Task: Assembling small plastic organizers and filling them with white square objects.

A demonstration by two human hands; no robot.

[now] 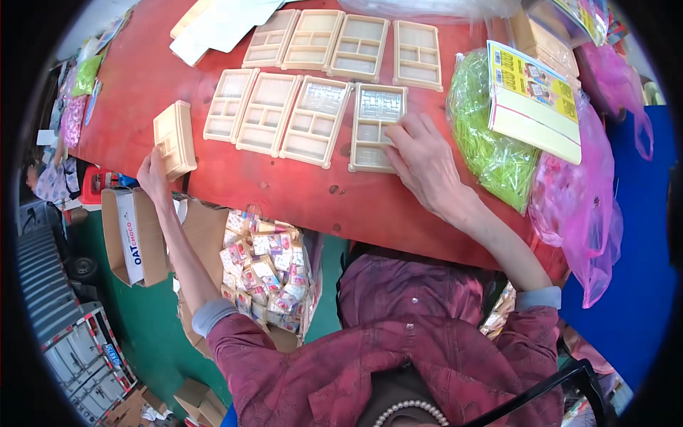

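Black frame (585, 378) at lower right; stacked compartment trays (178, 135), gripped by left hand (154, 176), could be toppled by a tug; right hand's (428, 162) grip unclear.

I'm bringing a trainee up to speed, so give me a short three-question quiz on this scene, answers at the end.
1. Which hand touches the stacked trays?
2. True or false: the green shreds lie loose, outside any bag.
3. Leaving out the stack, how many trays make up the row nearer the person? A) two B) four C) seven

Key:
1. The left hand.
2. False; they are inside a clear bag.
3. B
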